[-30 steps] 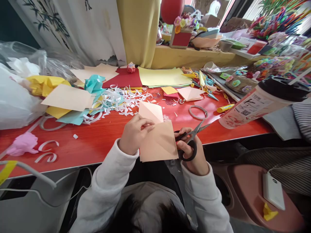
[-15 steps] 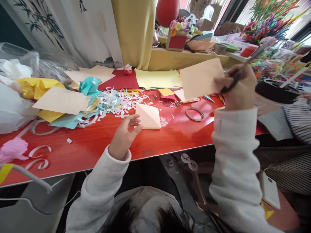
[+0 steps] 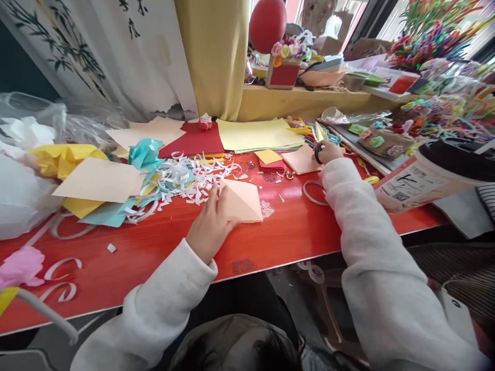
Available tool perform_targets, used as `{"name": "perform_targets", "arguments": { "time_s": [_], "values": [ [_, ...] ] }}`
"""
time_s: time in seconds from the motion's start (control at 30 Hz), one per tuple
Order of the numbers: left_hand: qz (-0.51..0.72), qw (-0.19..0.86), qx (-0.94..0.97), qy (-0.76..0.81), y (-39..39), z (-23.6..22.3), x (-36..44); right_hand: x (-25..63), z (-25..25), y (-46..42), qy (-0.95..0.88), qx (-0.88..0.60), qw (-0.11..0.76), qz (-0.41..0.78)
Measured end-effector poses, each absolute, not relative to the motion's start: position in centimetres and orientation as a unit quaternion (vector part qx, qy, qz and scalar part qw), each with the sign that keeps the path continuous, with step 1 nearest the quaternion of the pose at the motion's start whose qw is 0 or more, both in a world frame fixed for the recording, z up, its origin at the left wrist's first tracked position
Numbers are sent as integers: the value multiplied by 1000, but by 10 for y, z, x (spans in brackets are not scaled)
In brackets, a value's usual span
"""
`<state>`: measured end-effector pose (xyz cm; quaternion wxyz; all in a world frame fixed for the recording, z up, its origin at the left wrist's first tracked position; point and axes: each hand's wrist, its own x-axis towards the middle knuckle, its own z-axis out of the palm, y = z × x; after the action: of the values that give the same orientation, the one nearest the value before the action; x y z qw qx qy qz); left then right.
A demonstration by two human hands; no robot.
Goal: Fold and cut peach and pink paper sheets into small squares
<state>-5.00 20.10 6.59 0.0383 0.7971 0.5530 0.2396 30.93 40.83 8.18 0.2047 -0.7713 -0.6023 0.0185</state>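
Note:
My left hand (image 3: 211, 224) rests at the left edge of a folded peach paper square (image 3: 244, 200), its fingers extended and thumb apart by the lower corner. A diagonal crease crosses the square, which lies on the red table. My right hand (image 3: 330, 152) is closed around the black handles of scissors (image 3: 318, 149), blades pointing away from me. It is just right of a small stack of peach paper (image 3: 301, 158). Part of the scissors is hidden by the hand.
White paper shreds (image 3: 189, 175) and loose sheets (image 3: 100, 180) lie to the left. Yellow paper (image 3: 259, 135) and red paper (image 3: 193, 139) are at the back. A bangle (image 3: 309, 193) is near my right sleeve. A lidded cup (image 3: 421, 178) stands at right.
My right hand has come down and forward with the scissors; the peach sheet it held raised is out of it. My left hand has moved onto the folded square's edge.

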Motion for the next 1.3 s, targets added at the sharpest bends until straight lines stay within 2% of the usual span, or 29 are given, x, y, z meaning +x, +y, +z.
{"name": "perform_targets", "arguments": {
  "time_s": [0.2,0.43,0.6,0.7,0.77,0.9,1.0,1.1,1.17,1.3],
  "values": [
    [282,144,775,547,214,68,-51,295,93,398,-567,-804,180,-23],
    [375,298,678,558,218,85,-57,254,153,355,-579,-757,290,-87],
    [453,499,555,487,213,102,-64,202,154,268,-723,-473,493,105],
    [502,576,477,435,201,110,-64,165,123,208,-752,-359,489,258],
    [523,603,447,403,188,114,-63,148,103,179,-758,-351,474,279],
    [498,618,523,311,160,119,-64,136,83,153,-671,-408,573,233],
    [474,533,634,298,149,117,-65,134,86,149,-585,-457,627,238],
    [461,425,680,380,151,110,-60,126,92,150,-509,-468,657,299],
    [446,462,656,396,154,105,-55,118,93,151,-474,-454,683,321],
    [418,633,569,318,152,102,-47,106,88,154,-432,-469,709,300]
  ]
}}
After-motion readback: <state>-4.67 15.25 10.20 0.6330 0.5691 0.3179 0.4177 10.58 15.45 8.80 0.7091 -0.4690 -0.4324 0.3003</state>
